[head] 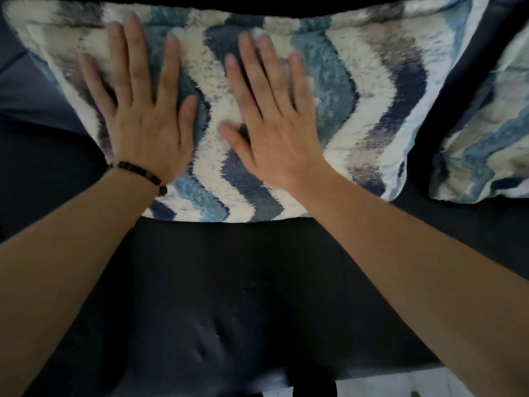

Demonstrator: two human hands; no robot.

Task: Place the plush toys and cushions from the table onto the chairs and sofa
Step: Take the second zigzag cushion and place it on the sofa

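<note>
A fluffy cushion with blue, white and grey zigzag stripes leans against the back of a dark sofa. Both palms lie flat on its front. My left hand, with a dark bead bracelet on the wrist, presses the cushion's left half with fingers spread. My right hand rests on its middle, fingers spread too. Neither hand grips anything. A second cushion of the same pattern stands at the right edge, partly cut off by the frame.
The dark sofa seat fills the lower half of the view, with its front edge near the bottom. A strip of pale floor shows below it at the bottom right. A bluish sofa arm or cushion sits at the left.
</note>
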